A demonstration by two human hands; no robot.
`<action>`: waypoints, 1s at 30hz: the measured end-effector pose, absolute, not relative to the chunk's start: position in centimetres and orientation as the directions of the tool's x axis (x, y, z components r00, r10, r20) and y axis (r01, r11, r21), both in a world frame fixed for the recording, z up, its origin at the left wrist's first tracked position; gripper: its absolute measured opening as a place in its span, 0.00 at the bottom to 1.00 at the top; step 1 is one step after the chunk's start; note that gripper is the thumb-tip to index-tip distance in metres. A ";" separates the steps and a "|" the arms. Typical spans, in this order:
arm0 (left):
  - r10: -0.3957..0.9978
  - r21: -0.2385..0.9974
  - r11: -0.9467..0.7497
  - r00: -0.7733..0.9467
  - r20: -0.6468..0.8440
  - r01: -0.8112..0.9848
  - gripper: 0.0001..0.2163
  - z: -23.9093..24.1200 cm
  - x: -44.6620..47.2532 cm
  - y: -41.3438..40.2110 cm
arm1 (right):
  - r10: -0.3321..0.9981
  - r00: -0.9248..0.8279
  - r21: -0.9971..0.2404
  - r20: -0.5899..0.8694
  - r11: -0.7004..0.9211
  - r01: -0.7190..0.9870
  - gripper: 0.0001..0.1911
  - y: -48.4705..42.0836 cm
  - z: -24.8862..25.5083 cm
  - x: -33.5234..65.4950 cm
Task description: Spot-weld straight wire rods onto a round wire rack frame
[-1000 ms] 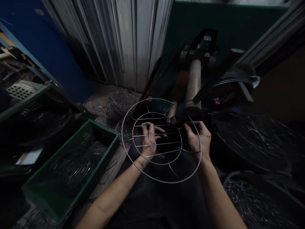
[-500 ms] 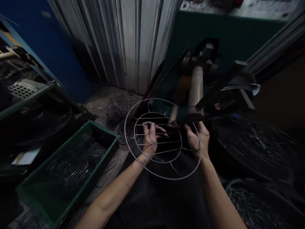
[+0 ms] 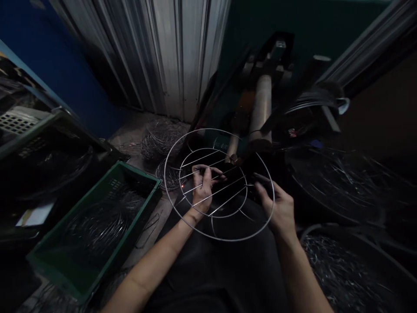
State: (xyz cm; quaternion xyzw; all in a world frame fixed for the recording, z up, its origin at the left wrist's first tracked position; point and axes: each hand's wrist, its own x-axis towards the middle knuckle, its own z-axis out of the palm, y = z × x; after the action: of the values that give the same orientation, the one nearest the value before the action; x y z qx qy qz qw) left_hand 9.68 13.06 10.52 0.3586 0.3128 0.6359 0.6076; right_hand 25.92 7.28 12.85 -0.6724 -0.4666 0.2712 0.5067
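I hold a round wire grill (image 3: 215, 237), two concentric rings joined by short spokes with several straight cross wires, flat in front of me. My left hand (image 3: 202, 189) grips the cross wires inside the inner ring. My right hand (image 3: 279, 208) holds the right side of the frame, fingers reaching toward the inner ring. The frame's far edge sits under a dark machine with a metal roller (image 3: 261, 106). A small orange spark (image 3: 183, 185) glows by the left part of the grill.
A green plastic crate (image 3: 65, 261) with coiled wire stands at lower left. Loose wire bundles (image 3: 161, 139) lie on the floor beyond it. Dark round bins of wire pieces (image 3: 339, 187) fill the right side. Corrugated metal sheeting (image 3: 169, 56) stands behind.
The grill has turned, so its cross wires now run slanted instead of level. My right hand has slid lower along the right rim. A spark has appeared at the left.
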 end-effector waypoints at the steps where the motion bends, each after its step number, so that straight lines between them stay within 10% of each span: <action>1: 0.995 0.834 -0.096 -0.041 0.088 -0.544 0.11 10.4 9.8 12.9 | 0.885 0.444 -0.932 0.141 -0.033 0.362 0.18 7.8 12.9 25.5; 13: 0.967 0.842 -0.214 -0.232 0.108 -0.496 0.11 9.9 10.7 14.3 | 0.817 0.460 -0.754 0.349 -0.047 0.655 0.17 13.3 13.0 24.8; 30: 0.961 0.849 -0.235 -0.245 0.129 -0.474 0.12 10.3 10.7 14.0 | 0.828 0.469 -0.790 0.307 -0.053 0.611 0.16 13.8 12.6 25.0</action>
State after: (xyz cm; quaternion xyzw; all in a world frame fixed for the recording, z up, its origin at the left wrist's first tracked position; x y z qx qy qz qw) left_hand 10.71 13.99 10.33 0.3453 0.3525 0.7058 0.5083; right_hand 24.99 13.82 12.63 -0.7163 -0.5021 0.1156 0.4705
